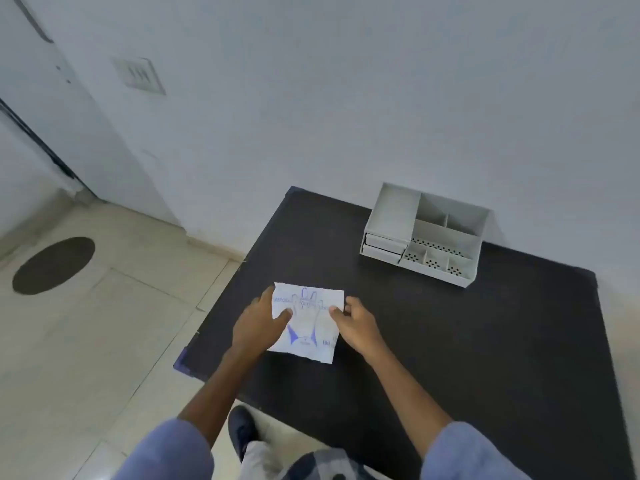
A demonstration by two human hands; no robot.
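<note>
Glove packet (306,323): a flat white paper packet printed with blue glove outlines. Its lettering is too blurred to read. It sits on the dark counter (450,341), nearer to me than the desk organiser (426,233), off to that organiser's left and well apart from it.
Step in hand: as I judge it, I am taking hold of the glove packet by its two side edges, ready to pick it up or peel it open. I cannot tell whether it rests flat or is just lifted.
Left grip: my left hand (258,323) has the edge farther from the desk organiser. The thumb is laid across the printed face and the fingers are closed in along the border, a light pinch on the paper.
Right grip: my right hand (356,323) pinches the edge nearer the desk organiser, thumb tip on top and fingers curled tight behind it.
Arm pose: both forearms reach forward and converge on the packet, wrists low, backs of the hands up, blue sleeves (467,452) pushed back near the elbows.
Next move: thin paper will buckle or tear if I pull unevenly, so both pinches should stay firm and move together. To open it, I would draw the two edges apart slowly.
Desk organiser: grey, with open compartments and shallow drawers, standing by the wall.
</note>
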